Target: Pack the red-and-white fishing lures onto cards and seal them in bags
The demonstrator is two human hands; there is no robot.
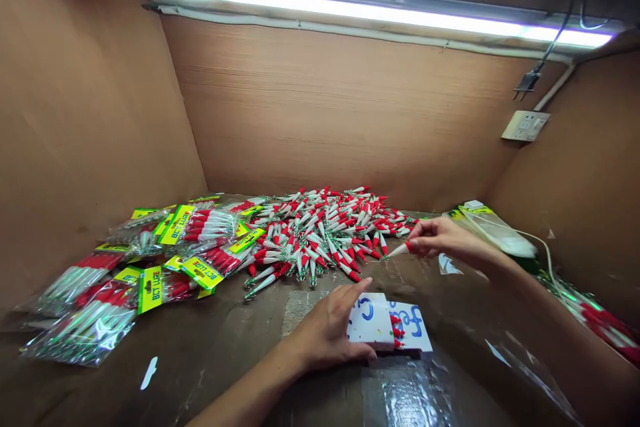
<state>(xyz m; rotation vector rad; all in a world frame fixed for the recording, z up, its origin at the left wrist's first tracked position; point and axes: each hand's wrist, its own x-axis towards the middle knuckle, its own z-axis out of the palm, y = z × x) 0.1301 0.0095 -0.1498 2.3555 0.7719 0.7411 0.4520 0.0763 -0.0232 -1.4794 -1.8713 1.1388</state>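
Note:
My left hand (333, 327) is wrapped round the left end of a white block (369, 330) with blue writing, lying on the table. Several red tips (396, 332) stick out between this block and a second white piece (415, 330) with blue letters. My right hand (434, 238) pinches the red end of a red-and-white fishing lure (400, 250), its pale end pointing left. Just left of that hand spreads a big heap of similar lures (320, 233) with green-tinted hooks.
At the left lie clear packs of lures (90, 333) with yellow "BCT LURE" cards. Plastic bags (505, 233) and more lures (600, 320) are on the right. Wooden panels (325, 100) enclose the back and sides; a plug (527, 83) hangs above a socket (526, 125).

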